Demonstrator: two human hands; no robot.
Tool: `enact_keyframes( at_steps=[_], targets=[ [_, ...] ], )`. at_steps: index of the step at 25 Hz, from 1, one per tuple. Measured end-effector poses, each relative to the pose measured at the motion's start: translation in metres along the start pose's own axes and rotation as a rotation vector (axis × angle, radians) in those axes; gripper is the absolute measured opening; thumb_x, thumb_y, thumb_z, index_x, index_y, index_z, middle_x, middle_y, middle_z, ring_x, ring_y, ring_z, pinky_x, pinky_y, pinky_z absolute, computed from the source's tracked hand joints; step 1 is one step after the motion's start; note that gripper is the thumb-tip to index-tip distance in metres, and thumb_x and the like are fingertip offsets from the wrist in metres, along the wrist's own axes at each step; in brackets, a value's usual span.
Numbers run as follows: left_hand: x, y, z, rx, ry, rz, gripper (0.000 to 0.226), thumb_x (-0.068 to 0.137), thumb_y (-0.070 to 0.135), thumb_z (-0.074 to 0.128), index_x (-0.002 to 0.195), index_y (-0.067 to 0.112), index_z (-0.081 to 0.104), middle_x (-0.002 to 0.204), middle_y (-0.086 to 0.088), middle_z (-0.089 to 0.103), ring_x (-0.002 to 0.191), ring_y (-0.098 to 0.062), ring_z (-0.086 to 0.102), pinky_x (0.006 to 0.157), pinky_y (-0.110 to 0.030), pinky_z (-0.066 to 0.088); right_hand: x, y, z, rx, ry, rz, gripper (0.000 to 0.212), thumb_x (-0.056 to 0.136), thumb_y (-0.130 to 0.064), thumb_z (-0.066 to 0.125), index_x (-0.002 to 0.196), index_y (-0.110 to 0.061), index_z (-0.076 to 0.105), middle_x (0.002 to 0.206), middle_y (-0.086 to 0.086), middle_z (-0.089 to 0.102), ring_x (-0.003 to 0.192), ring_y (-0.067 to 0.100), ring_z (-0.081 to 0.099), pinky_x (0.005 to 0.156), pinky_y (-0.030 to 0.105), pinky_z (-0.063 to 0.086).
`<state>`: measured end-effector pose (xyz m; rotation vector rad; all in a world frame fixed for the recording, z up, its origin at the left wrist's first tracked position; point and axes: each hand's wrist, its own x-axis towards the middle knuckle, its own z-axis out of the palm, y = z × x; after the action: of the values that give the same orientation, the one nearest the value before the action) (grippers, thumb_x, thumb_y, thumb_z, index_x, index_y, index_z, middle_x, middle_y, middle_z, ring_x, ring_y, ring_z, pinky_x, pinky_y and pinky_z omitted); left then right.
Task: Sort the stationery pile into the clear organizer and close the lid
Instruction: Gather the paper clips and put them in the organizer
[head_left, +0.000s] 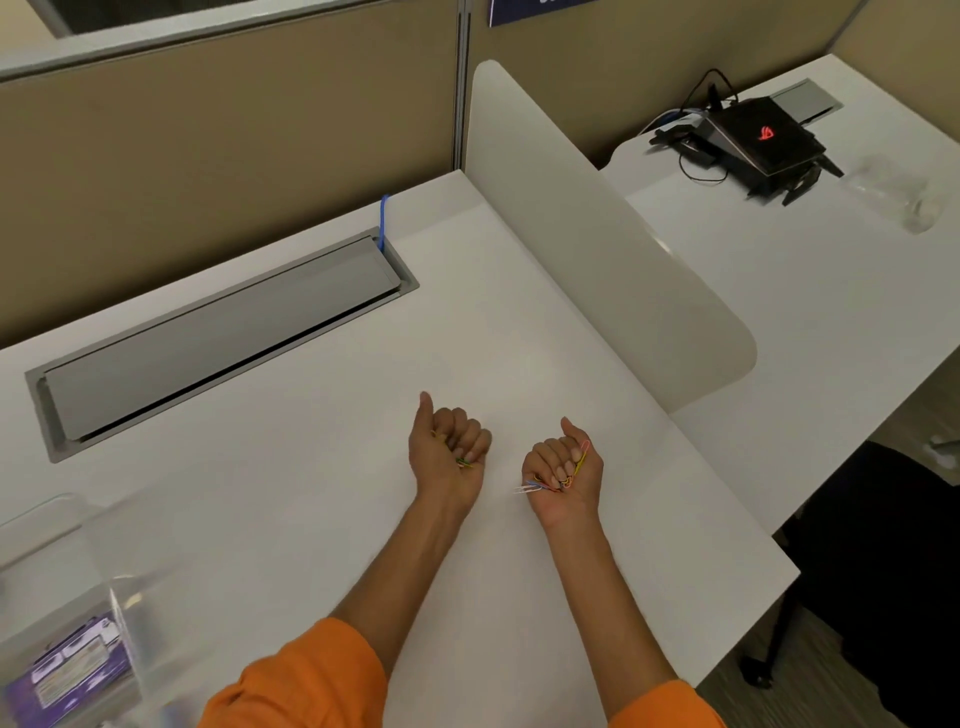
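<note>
Nearest me, at the frame's lower left corner, stands the clear organizer (62, 525). It is blurred and cut off by the edge, so I cannot make out its compartments or how its lid sits. Something with a purple label (78, 665) shows through its wall.

Out past the orange sleeves (301, 680), well to the right of the organizer and a little beyond it, both hands lie palm-up on the white surface (311, 415). The right grip (563, 475), the farther from the organizer, has its fingers curled over a bunch of coloured paper clips (581, 460), and some poke out at the heel and by the thumb. The left grip (449, 449) is clenched around a few more; only a green and yellow tip shows.

I reckon these clips are feather-light, stiff wire, slick and apt to tangle or spill. They look better carried cupped in the palm and tipped out low over a compartment than pinched one by one. How many each fist holds is hidden by the fingers.

Beyond the organizer a grey cable hatch (218, 332) is sunk in the surface, with a blue cable (384, 221) at its far end. Farthest right of the organizer, past a white divider (597, 249), a black device (763, 135) with a red glowing logo sits on the neighbouring desk.
</note>
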<state>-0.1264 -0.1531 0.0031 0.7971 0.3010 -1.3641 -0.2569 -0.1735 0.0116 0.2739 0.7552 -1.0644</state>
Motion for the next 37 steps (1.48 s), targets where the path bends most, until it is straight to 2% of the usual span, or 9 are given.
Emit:
enact_keyframes(
  at_steps=[3,9,15,21,24,27,30,33,37],
  targets=[
    [-0.017,-0.003,-0.003,-0.227,0.004,-0.078,0.058,0.098,0.041,0.051,0.051,0.017,0.027,0.053,0.0,0.026,0.043,-0.014,0.025,0.041,-0.025,0.025,-0.006,0.019,0.017,-0.009,-0.006,-0.01,0.059,0.092,-0.017,0.05,0.036,-0.019,0.032,0.031,-0.004,0.027,0.022,0.009,0.023,0.024,0.018,0.021],
    [-0.044,0.004,0.0,-0.373,0.103,-0.02,0.055,0.095,0.043,0.055,0.051,0.012,0.053,0.06,-0.002,0.056,0.051,-0.014,0.056,0.051,-0.022,0.051,-0.023,0.055,0.041,-0.098,0.022,-0.083,0.057,0.093,-0.025,0.055,0.043,-0.019,0.029,0.033,-0.003,0.026,0.024,0.011,0.021,0.027,0.02,0.023],
    [-0.064,0.019,-0.001,-0.357,0.079,0.097,0.044,0.094,0.04,0.057,0.065,0.008,0.065,0.075,-0.005,0.07,0.074,-0.018,0.072,0.093,-0.035,0.051,-0.041,0.082,0.051,-0.246,-0.035,-0.115,0.051,0.095,-0.043,0.054,0.054,-0.014,0.044,0.044,0.001,0.036,0.033,0.013,0.028,0.039,0.024,0.034],
    [-0.081,0.033,-0.003,-0.274,0.039,0.099,0.04,0.09,0.02,0.064,0.054,0.015,0.045,0.058,-0.001,0.049,0.055,-0.015,0.051,0.072,-0.034,0.049,-0.064,0.094,0.054,-0.252,-0.101,-0.153,0.048,0.096,-0.038,0.051,0.056,-0.011,0.048,0.052,0.004,0.043,0.041,0.017,0.035,0.051,0.028,0.042],
    [-0.089,0.031,-0.008,-0.307,0.029,0.135,0.04,0.092,0.024,0.061,0.055,0.011,0.052,0.065,-0.005,0.056,0.063,-0.02,0.056,0.074,-0.036,0.05,-0.071,0.099,0.05,-0.197,-0.123,-0.146,0.051,0.097,-0.041,0.046,0.06,-0.006,0.054,0.06,0.008,0.051,0.05,0.022,0.047,0.06,0.032,0.047],
    [-0.098,0.027,-0.013,-0.347,0.002,0.202,0.048,0.099,0.033,0.047,0.073,0.0,0.071,0.09,-0.018,0.071,0.091,-0.031,0.068,0.09,-0.041,0.051,-0.077,0.102,0.043,-0.178,-0.165,-0.123,0.042,0.097,-0.033,0.047,0.072,-0.005,0.065,0.081,0.013,0.063,0.068,0.026,0.064,0.073,0.036,0.052],
    [-0.1,0.028,-0.023,-0.369,-0.042,0.211,0.058,0.101,0.042,0.039,0.106,-0.006,0.071,0.119,-0.022,0.068,0.116,-0.035,0.061,0.108,-0.047,0.042,-0.081,0.107,0.039,-0.198,-0.226,-0.087,0.047,0.1,-0.038,0.04,0.1,-0.001,0.069,0.11,0.018,0.069,0.099,0.03,0.069,0.083,0.037,0.058],
    [-0.107,0.038,-0.027,-0.38,-0.053,0.245,0.061,0.101,0.047,0.037,0.124,-0.003,0.063,0.129,-0.019,0.063,0.125,-0.033,0.056,0.115,-0.047,0.035,-0.085,0.114,0.041,-0.228,-0.278,-0.052,0.066,0.099,-0.053,0.03,0.121,0.0,0.062,0.124,0.015,0.066,0.118,0.029,0.061,0.092,0.037,0.055],
    [-0.126,0.058,-0.029,-0.393,-0.058,0.284,0.062,0.101,0.048,0.035,0.133,-0.002,0.054,0.133,-0.017,0.06,0.128,-0.03,0.053,0.115,-0.044,0.033,-0.094,0.131,0.049,-0.239,-0.282,0.006,0.074,0.096,-0.062,0.029,0.125,-0.001,0.061,0.129,0.014,0.063,0.125,0.027,0.055,0.108,0.041,0.041]
  ],
)
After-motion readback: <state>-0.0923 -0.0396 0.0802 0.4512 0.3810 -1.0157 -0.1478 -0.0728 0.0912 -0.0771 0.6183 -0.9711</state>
